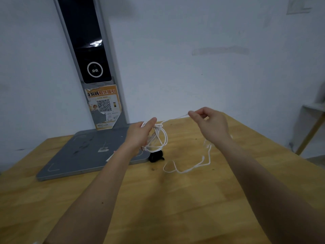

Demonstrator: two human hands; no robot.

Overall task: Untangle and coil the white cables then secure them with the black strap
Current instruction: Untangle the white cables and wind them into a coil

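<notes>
My left hand (140,136) grips a coil of white cable (159,138) held up above the wooden table, several loops hanging below the fingers. A taut strand runs from the coil to my right hand (209,124), which pinches it between thumb and forefinger, raised to the right. The loose rest of the cable (191,167) trails below my right wrist and lies in curves on the table. The black strap (156,156) lies on the table just under the coil, beside the grey base's corner.
A grey flat base (75,155) with an upright post (91,55), carrying a dark screen and an orange QR sticker, stands at the left rear of the wooden table (158,208). A white wall is behind; a small shelf (314,110) stands at right.
</notes>
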